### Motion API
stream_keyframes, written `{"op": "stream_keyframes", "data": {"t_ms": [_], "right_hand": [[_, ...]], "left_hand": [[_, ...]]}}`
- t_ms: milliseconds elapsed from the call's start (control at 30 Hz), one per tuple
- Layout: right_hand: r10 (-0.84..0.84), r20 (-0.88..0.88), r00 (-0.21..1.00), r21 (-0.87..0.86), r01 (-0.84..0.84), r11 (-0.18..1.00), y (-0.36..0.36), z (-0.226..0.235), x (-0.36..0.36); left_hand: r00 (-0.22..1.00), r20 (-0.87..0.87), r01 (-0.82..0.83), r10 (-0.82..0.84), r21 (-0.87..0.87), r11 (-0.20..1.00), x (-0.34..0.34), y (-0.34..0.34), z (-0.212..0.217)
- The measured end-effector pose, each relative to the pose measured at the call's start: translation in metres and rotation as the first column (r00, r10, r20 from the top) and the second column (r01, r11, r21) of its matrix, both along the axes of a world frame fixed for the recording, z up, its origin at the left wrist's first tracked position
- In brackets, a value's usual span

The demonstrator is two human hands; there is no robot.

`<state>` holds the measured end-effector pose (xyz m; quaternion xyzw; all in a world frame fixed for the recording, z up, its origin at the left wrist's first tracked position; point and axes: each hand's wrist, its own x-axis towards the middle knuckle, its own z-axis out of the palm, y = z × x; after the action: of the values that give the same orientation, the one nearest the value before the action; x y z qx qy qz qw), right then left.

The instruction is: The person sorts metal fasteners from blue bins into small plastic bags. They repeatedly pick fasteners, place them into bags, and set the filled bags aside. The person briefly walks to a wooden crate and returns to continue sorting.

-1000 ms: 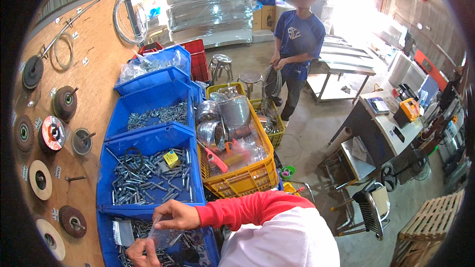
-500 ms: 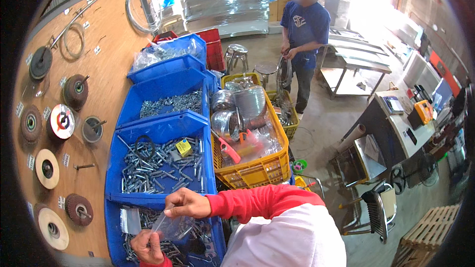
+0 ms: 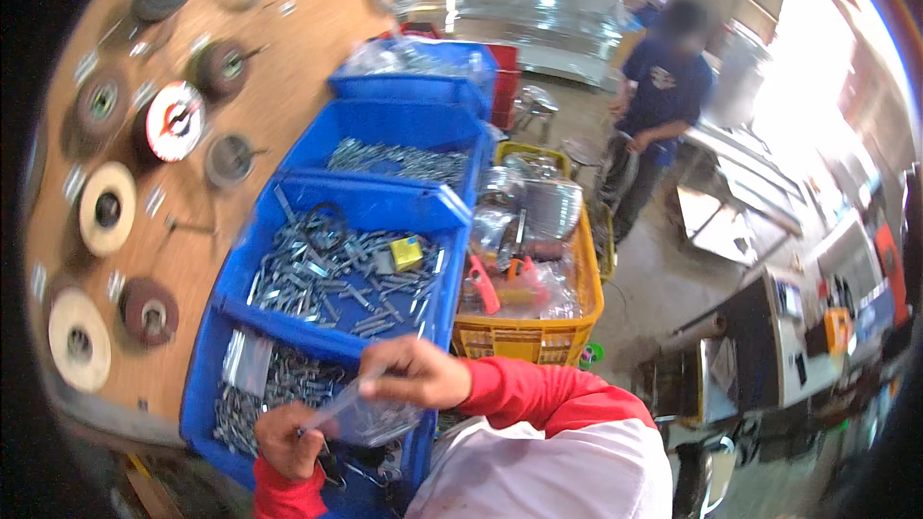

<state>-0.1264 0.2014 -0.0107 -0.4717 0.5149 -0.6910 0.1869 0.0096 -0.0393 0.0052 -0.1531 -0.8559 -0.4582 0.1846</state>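
A clear plastic bag is stretched between my two hands above the nearest blue bin. My right hand pinches its upper edge between thumb and fingers. The lower left corner is gripped by my left hand, its thumb pressed on the fingers. Small metal pieces seem to show through the plastic, but whether they lie inside or behind it I cannot tell. Below is the nearest blue bin, filled with metal hardware, with another flat clear bag lying on top.
More blue bins run away from me; the second bin holds bolts and a yellow box. Beside them is a yellow crate of wrapped goods. Grinding wheels hang on the wooden board at left. A person stands beyond the crate.
The view has turned and tilted, so the bins and crate now sit further right. The bag is still between both hands and looks more spread out. The other person's arms have lowered slightly.
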Motion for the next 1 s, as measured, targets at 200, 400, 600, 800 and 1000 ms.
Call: {"op": "stream_keyframes", "data": {"t_ms": [200, 400, 600, 800, 1000], "right_hand": [[-0.42, -0.174, 0.891, 0.109, 0.442, 0.891, 0.022, 0.063, -0.099], [-0.83, -0.509, 0.227, -0.184, 0.914, 0.362, -0.006, 0.201, -0.31], [-0.822, -0.464, 0.33, -0.531, 0.64, 0.556, 0.0, 0.188, -0.247], [-0.239, -0.639, 0.732, -0.054, 0.267, 0.962, -0.036, 0.011, -0.045], [-0.264, -0.778, 0.571, -0.03, 0.385, 0.923, -0.052, -0.027, -0.025]], "left_hand": [[0.972, 0.154, -0.215, 0.18, 0.25, 0.944, -0.004, -0.002, -0.007], [0.948, 0.266, -0.226, 0.175, 0.174, 0.958, -0.011, -0.009, -0.009], [0.901, 0.27, -0.337, 0.339, -0.058, 0.94, -0.012, -0.024, -0.018], [0.679, 0.182, -0.477, 0.712, -0.628, 0.615, -0.036, -0.109, -0.051], [0.617, 0.209, -0.251, 0.759, -0.862, 0.441, -0.055, -0.13, -0.071]]}}
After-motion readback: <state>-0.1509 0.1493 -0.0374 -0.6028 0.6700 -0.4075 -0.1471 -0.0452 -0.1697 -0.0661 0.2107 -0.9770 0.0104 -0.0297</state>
